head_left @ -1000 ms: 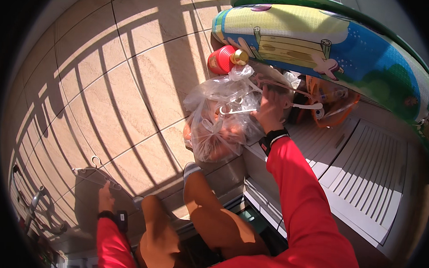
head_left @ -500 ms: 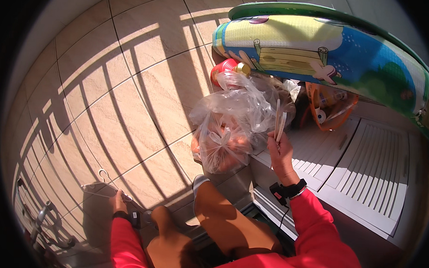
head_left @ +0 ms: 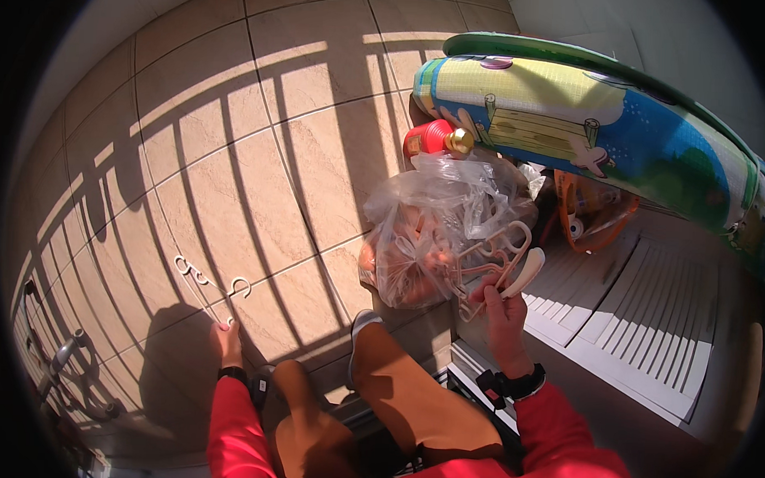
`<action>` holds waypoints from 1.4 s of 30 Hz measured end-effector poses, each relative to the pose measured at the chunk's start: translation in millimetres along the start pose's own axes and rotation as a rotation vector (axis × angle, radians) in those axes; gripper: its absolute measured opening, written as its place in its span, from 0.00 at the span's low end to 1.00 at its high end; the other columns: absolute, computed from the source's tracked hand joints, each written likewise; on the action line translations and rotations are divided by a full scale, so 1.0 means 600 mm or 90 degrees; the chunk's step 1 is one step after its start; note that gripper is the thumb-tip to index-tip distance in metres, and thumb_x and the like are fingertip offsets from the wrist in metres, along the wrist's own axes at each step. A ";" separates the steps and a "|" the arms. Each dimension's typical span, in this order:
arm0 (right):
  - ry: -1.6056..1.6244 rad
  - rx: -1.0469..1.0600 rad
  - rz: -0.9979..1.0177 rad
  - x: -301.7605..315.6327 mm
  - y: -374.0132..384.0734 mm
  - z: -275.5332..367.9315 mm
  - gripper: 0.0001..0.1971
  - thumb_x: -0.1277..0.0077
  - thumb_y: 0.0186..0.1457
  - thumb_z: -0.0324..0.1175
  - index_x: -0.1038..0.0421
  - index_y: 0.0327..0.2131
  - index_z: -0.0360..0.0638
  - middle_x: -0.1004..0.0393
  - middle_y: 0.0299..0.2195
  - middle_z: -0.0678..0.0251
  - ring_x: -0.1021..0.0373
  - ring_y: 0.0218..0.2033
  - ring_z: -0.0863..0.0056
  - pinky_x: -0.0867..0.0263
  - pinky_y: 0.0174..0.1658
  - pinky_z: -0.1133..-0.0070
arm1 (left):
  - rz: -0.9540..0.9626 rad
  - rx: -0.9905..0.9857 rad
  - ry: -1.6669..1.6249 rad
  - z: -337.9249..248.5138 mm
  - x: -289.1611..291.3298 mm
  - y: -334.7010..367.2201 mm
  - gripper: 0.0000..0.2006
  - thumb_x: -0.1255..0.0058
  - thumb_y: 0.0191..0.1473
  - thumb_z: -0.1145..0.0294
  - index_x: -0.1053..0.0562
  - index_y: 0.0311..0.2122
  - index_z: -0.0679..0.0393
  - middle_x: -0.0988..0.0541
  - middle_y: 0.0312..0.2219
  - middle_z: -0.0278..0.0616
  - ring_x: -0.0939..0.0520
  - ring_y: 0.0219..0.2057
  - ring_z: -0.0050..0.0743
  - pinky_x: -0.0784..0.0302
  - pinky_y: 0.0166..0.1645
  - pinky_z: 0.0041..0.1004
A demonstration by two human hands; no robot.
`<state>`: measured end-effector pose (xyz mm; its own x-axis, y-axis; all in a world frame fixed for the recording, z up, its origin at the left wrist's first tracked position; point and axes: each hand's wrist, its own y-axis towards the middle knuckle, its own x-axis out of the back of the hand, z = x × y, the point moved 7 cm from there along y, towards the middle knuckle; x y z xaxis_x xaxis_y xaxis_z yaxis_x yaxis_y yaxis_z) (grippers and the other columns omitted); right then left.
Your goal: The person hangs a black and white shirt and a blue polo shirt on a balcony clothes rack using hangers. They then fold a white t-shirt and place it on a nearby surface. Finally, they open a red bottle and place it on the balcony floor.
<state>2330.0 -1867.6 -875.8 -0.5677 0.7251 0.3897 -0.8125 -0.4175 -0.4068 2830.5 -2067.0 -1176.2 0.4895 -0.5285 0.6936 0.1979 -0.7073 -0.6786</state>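
Observation:
My left hand [head_left: 227, 345], low on the left above the tiled floor, is closed on a white clothes hanger [head_left: 240, 286]. Curved white ends of it point away from me; whether there is more than one hanger I cannot tell. Near the plastic bag, my right hand [head_left: 506, 323] grips a bunch of white clothes hangers [head_left: 515, 231] with fingers and thumb, their hooks and curved ends overlapping. Just beyond and left of that bunch sits a clear plastic bag [head_left: 439, 199] with orange-brown round things in it, partly covered by the hangers.
A red bottle [head_left: 425, 139] with a gold cap lies behind the bag. At the back right a rolled, printed play mat [head_left: 555, 119] rests above white louvered panels [head_left: 649, 324] and an orange-edged bag [head_left: 585, 233]. A metal frame [head_left: 62, 354] stands at far left.
My right hand has come lower and turned its hangers, so their hooks now show over the bag. The hanger in my left hand has turned to point away. The view has shifted slightly.

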 end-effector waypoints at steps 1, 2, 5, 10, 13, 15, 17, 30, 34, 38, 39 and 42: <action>0.015 -0.025 0.024 -0.019 -0.007 -0.006 0.07 0.60 0.59 0.26 0.34 0.40 0.37 0.30 0.27 0.70 0.33 0.28 0.84 0.35 0.36 0.85 | 0.000 -0.005 -0.020 -0.005 0.007 -0.006 0.14 0.43 0.39 0.62 0.35 0.20 0.60 0.28 0.17 0.46 0.26 0.22 0.42 0.32 0.30 0.38; 0.030 -0.041 0.037 -0.036 -0.014 -0.010 0.08 0.59 0.59 0.26 0.34 0.40 0.37 0.30 0.27 0.70 0.33 0.28 0.84 0.35 0.36 0.85 | -0.015 0.000 0.024 -0.006 0.015 -0.012 0.14 0.44 0.39 0.63 0.35 0.20 0.59 0.28 0.17 0.46 0.25 0.22 0.42 0.32 0.30 0.38; 0.048 -0.051 0.059 -0.060 -0.015 -0.007 0.08 0.59 0.59 0.27 0.34 0.41 0.38 0.30 0.28 0.70 0.33 0.28 0.86 0.35 0.34 0.86 | -0.062 -0.064 0.104 -0.017 0.028 -0.015 0.11 0.47 0.40 0.65 0.35 0.20 0.59 0.27 0.18 0.46 0.25 0.23 0.44 0.32 0.31 0.38; 0.032 -0.078 0.042 -0.056 0.001 0.011 0.07 0.58 0.58 0.28 0.32 0.38 0.39 0.29 0.29 0.71 0.33 0.30 0.86 0.36 0.35 0.86 | -0.017 -0.048 0.063 -0.005 0.022 -0.011 0.08 0.50 0.42 0.67 0.32 0.22 0.60 0.26 0.20 0.48 0.24 0.24 0.43 0.31 0.31 0.37; 0.007 -0.061 0.021 -0.063 -0.002 0.035 0.06 0.58 0.58 0.28 0.32 0.37 0.40 0.29 0.29 0.71 0.33 0.30 0.85 0.37 0.36 0.85 | 0.039 -0.057 0.026 -0.021 0.031 -0.016 0.09 0.53 0.44 0.67 0.30 0.24 0.63 0.25 0.20 0.49 0.23 0.24 0.40 0.30 0.31 0.36; -0.015 -0.061 0.056 -0.084 -0.023 0.055 0.06 0.57 0.57 0.27 0.32 0.36 0.39 0.29 0.29 0.71 0.34 0.30 0.84 0.37 0.37 0.84 | 0.053 -0.136 -0.003 -0.051 0.057 -0.030 0.10 0.53 0.45 0.67 0.29 0.24 0.64 0.25 0.19 0.48 0.23 0.24 0.39 0.30 0.31 0.36; -0.043 -0.085 0.104 -0.106 -0.044 0.071 0.05 0.56 0.56 0.27 0.32 0.36 0.39 0.29 0.29 0.71 0.33 0.31 0.83 0.36 0.38 0.83 | 0.158 -0.136 -0.049 -0.081 0.059 -0.046 0.08 0.54 0.48 0.69 0.29 0.27 0.63 0.25 0.19 0.44 0.24 0.22 0.31 0.29 0.30 0.31; 0.104 -0.431 0.444 -0.534 -0.139 -0.071 0.15 0.54 0.57 0.42 0.33 0.36 0.37 0.30 0.28 0.68 0.34 0.28 0.82 0.37 0.32 0.84 | 0.553 -0.074 -0.522 -0.290 0.092 -0.246 0.27 0.47 0.45 0.77 0.40 0.52 0.57 0.28 0.36 0.34 0.25 0.35 0.21 0.29 0.38 0.20; 0.208 -0.491 0.607 -0.575 -0.154 -0.069 0.15 0.52 0.56 0.42 0.32 0.36 0.39 0.30 0.27 0.70 0.35 0.27 0.83 0.38 0.32 0.84 | 0.531 -0.031 -0.493 -0.273 0.097 -0.235 0.23 0.46 0.44 0.76 0.36 0.47 0.59 0.27 0.32 0.33 0.26 0.31 0.19 0.31 0.32 0.19; -0.060 -0.244 0.817 -0.524 -0.090 -0.028 0.14 0.52 0.56 0.40 0.29 0.34 0.37 0.28 0.26 0.71 0.34 0.28 0.84 0.37 0.33 0.83 | 0.531 0.003 -0.440 -0.239 0.074 -0.225 0.16 0.52 0.44 0.79 0.33 0.41 0.60 0.26 0.29 0.36 0.26 0.25 0.19 0.31 0.25 0.20; -0.162 -0.102 0.839 -0.499 -0.054 -0.005 0.14 0.52 0.56 0.39 0.28 0.33 0.37 0.28 0.26 0.71 0.34 0.29 0.84 0.37 0.34 0.83 | 0.527 0.008 -0.395 -0.227 0.066 -0.221 0.15 0.53 0.44 0.79 0.33 0.41 0.60 0.26 0.29 0.36 0.26 0.23 0.20 0.31 0.23 0.21; -0.139 0.167 0.303 -0.369 0.160 0.089 0.10 0.51 0.55 0.35 0.27 0.35 0.37 0.25 0.29 0.64 0.31 0.31 0.79 0.36 0.37 0.82 | 0.423 0.038 -0.455 -0.190 0.062 -0.201 0.08 0.53 0.49 0.78 0.33 0.36 0.57 0.30 0.21 0.30 0.31 0.15 0.17 0.37 0.16 0.19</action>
<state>2370.7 -2097.5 -956.8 -0.8701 0.3065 0.3859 -0.4507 -0.8115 -0.3719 2728.3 -2054.9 -1040.9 0.9127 -0.3870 -0.1313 -0.2711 -0.3329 -0.9032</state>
